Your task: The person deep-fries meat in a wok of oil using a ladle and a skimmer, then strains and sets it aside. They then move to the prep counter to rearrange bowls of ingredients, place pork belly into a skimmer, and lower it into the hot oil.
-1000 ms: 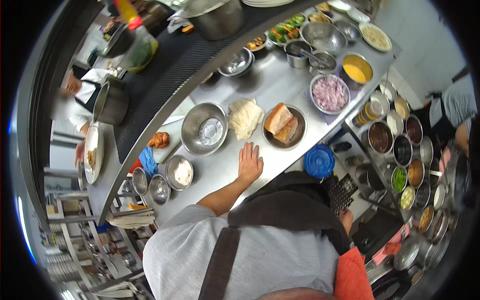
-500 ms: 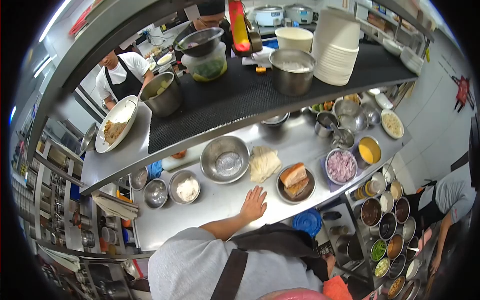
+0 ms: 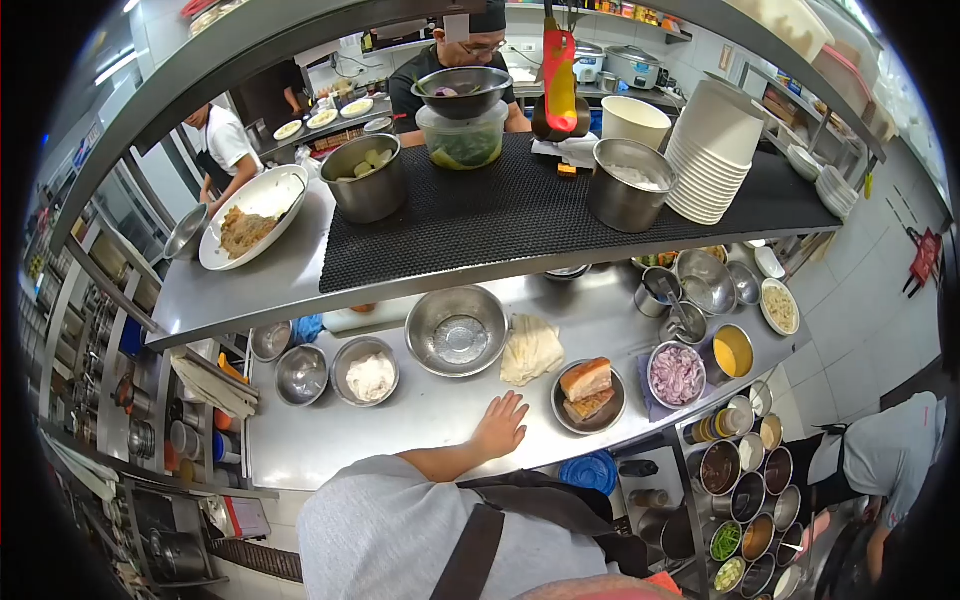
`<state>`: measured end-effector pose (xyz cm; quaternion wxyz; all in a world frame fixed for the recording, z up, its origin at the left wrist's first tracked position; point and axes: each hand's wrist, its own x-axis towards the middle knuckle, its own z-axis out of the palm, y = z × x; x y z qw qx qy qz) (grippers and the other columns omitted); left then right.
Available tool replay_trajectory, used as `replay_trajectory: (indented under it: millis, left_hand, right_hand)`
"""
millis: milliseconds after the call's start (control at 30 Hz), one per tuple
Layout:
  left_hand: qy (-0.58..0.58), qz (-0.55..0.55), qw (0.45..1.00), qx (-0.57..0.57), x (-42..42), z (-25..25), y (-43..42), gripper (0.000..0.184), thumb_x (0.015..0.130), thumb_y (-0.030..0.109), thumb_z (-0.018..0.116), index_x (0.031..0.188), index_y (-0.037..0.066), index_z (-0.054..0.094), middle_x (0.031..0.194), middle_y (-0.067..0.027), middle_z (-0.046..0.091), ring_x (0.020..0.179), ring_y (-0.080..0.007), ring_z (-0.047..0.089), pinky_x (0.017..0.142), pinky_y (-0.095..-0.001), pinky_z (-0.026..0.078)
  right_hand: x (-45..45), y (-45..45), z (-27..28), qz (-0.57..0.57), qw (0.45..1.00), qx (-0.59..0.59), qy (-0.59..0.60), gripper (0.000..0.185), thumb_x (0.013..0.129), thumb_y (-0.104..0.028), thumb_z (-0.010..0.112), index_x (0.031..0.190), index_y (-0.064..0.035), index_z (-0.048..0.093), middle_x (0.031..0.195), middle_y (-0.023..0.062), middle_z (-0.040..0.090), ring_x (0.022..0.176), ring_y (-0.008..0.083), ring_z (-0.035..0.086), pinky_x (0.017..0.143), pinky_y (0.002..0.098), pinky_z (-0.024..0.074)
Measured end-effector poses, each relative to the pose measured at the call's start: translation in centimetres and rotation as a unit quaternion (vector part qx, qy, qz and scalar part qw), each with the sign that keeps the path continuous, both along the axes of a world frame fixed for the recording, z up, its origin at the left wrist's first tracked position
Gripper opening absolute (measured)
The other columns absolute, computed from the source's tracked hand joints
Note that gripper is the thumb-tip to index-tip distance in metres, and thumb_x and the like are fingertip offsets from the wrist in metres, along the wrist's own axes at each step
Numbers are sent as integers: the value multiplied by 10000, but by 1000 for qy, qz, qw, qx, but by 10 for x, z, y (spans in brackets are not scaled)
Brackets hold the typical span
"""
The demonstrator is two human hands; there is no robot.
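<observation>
My left hand (image 3: 498,427) lies flat on the steel counter (image 3: 330,440), fingers stretched out, holding nothing. To its right, apart from it, a metal bowl (image 3: 590,427) contains two browned slabs of meat (image 3: 586,388) that look like pork belly. Just beyond my fingertips lies a folded pale cloth (image 3: 532,350). Left of the cloth stands a large steel bowl (image 3: 457,331) with nothing visible inside. A smaller bowl (image 3: 366,372) holds a white, creamy-looking mass. My right hand is out of view.
An overhead shelf (image 3: 440,215) crosses in front, carrying pots and stacked white tubs (image 3: 712,150). Chopped purple onions (image 3: 677,375) and a pot of yellow liquid (image 3: 733,352) stand at the right. Below are several sauce containers (image 3: 720,467) beside a co-worker (image 3: 890,450). Two people work behind the shelf.
The camera view has tilted and shifted, showing more behind the shelf. My left hand stays flat in about the same place on the counter. The co-worker at right has bent lower.
</observation>
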<state>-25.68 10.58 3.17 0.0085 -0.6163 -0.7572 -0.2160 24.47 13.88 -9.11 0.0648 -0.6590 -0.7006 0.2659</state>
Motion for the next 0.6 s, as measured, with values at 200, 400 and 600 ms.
replay_trajectory:
  millis: [200, 400, 600]
  left_hand:
    - [-9, -1, 1000, -11, -1, 5, -1, 461, 859, 247, 507, 1248, 4, 460, 1335, -224, 394, 1292, -385, 317, 1051, -517, 258]
    - [-12, -3, 1000, -1, -1, 7, -1, 458, 854, 245, 513, 1239, 1, 468, 1327, -222, 401, 1289, -387, 321, 1050, -516, 260]
    - [-16, -2, 1000, -4, -1, 7, -1, 462, 851, 245, 518, 1242, 2, 471, 1333, -223, 397, 1293, -387, 315, 1053, -518, 256]
  right_hand:
    - [-11, 10, 15, -20, 1000, -5, -1, 321, 647, -243, 725, 830, 18, 685, 765, 222, 661, 759, 348, 662, 687, 417, 503]
    - [3, 7, 3, -51, 998, -19, 17, 351, 627, -263, 732, 822, 25, 682, 760, 227, 659, 756, 347, 664, 684, 410, 503]
    - [-55, 0, 104, -52, 996, -67, 16, 348, 615, -237, 716, 820, 41, 668, 750, 231, 657, 743, 318, 670, 667, 395, 495]
